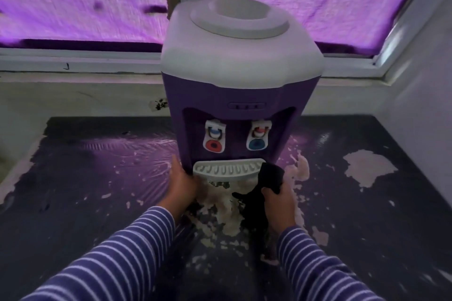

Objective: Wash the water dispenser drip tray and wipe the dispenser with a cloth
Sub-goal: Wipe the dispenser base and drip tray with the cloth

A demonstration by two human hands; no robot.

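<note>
Purple, white-topped dispenser (241,95) upright on a dark, peeling desk (97,178), backed by a window with purple covering (73,0). White tray (226,170) seated at its foot, below the red tap (214,138) and blue tap (258,136), jutting toward the camera.

Left hand (182,182) set at the tray's left end, against the dispenser's lower corner, thumb up along that corner, fingers bent toward the tray. Gripping or only bracing: cannot tell.

Right hand (278,199) closed round a dark cloth (270,176), with the bunched upper part pressed on the tray's right end and the tail trailing down to the desk.

Judged from this: early or mid-task, hard to say which. Tray in place in the dispenser, not at any sink, so washing either not begun or finished with the tray refitted. No water or suds visible on it to settle that. Looks pale and clean between the slots, though too blurred for certainty. Cloth in hand and at the dispenser's foot, so wiping seemingly under way at the lowest part.

Left to do, at the least: purple body, tap recess and white top, none in contact with the cloth. If unwashed, tray to be drawn out, with both hands well placed at its two ends for that.
</note>
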